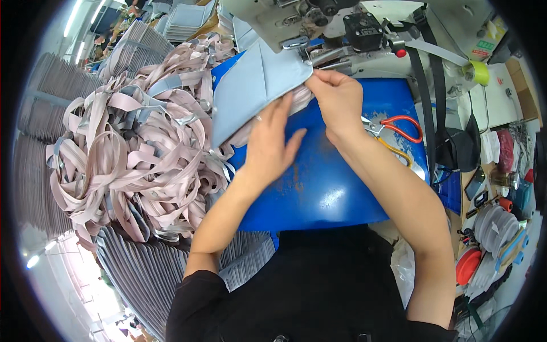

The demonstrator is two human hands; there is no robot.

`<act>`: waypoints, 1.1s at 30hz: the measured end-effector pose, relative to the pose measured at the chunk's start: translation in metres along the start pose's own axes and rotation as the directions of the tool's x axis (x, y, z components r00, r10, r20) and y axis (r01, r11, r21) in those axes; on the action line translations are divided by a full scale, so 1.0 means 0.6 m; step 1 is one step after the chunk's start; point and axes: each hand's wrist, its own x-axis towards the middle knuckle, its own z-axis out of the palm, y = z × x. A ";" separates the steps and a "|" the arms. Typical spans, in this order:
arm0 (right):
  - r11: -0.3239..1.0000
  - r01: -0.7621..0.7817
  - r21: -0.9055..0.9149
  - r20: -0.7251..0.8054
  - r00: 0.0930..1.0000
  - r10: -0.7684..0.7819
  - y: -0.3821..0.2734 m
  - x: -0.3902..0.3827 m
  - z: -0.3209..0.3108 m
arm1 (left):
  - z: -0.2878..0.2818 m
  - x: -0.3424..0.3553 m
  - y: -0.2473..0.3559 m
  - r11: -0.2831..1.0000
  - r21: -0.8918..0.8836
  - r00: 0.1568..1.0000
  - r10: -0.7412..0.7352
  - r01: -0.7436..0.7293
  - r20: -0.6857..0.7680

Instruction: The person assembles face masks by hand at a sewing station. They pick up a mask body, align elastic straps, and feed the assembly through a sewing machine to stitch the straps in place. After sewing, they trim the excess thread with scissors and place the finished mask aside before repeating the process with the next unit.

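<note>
A pale blue padded fabric piece [245, 91] with seams lies at the head of a sewing machine [294, 40], over pink folded material [299, 100]. My right hand [339, 108] pinches the piece's right corner beside the machine's needle area. My left hand [270, 139] is below the piece, fingertips reaching to its lower edge, thumb apart. Both are above a blue curved work surface [342, 194]. Scissors [401, 131] with red and orange handles lie just right of my right hand, partly hidden by it.
A tangled heap of pink straps [122, 159] fills the left, beside stacks of flat pieces [62, 85] and more ribbed stacks [137, 273] below. At right are black straps [439, 114], a yellow-green roll [476, 73] and a crowded shelf with white discs [491, 228] and a red dish [469, 265].
</note>
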 end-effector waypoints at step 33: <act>0.963 -0.258 0.075 0.191 0.952 0.240 -0.024 -0.012 -0.027 | -0.192 0.214 0.020 0.541 0.394 0.621 0.339 -0.743 0.706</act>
